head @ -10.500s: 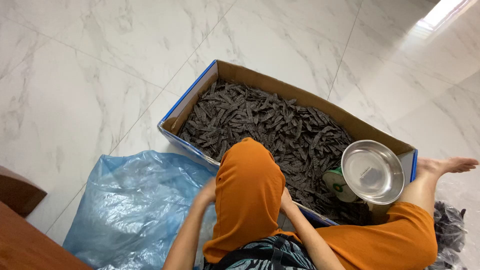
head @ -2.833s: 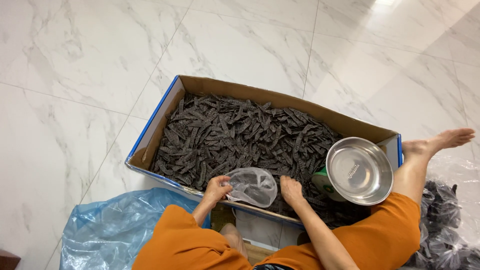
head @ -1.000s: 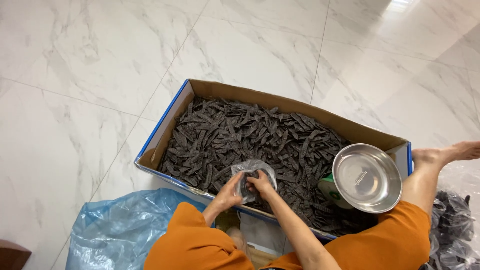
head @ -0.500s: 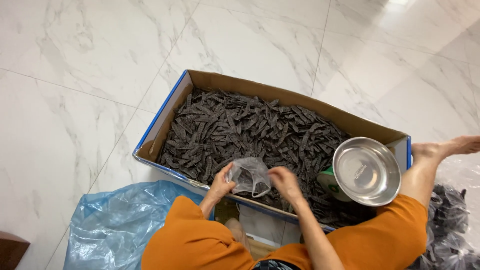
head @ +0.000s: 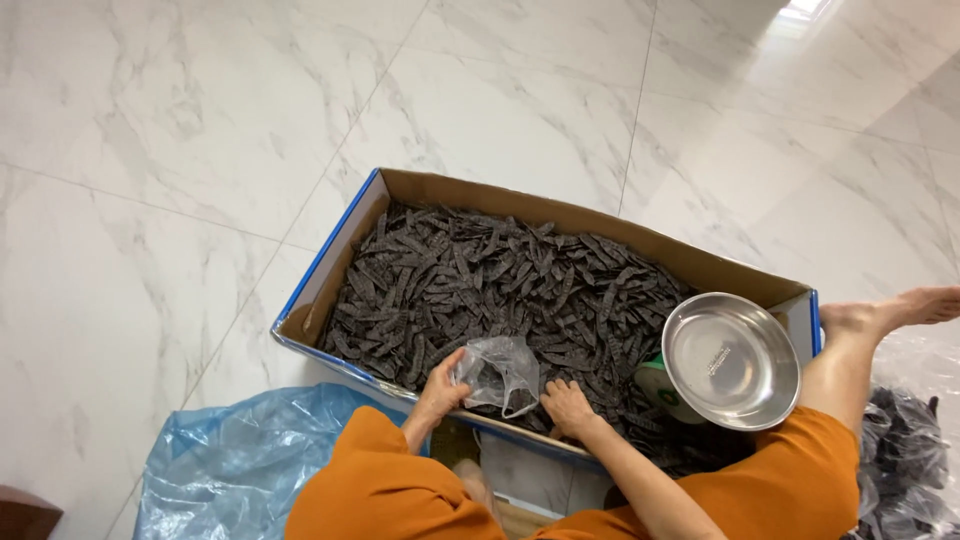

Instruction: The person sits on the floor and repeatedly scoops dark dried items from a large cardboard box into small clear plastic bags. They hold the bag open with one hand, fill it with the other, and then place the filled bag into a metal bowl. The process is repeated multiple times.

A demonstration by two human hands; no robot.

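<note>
Looking down from the head camera, we see our left hand (head: pixel 440 385) pinching the small clear plastic bag (head: pixel 500 372) at its edge, low in the frame's middle, over the cardboard box (head: pixel 330 290) of dark dried pods (head: pixel 480 285); our right hand (head: pixel 568 408) rests spread on the pods just beside it, with 1 steel bowl (head: pixel 732 360) at right
</note>
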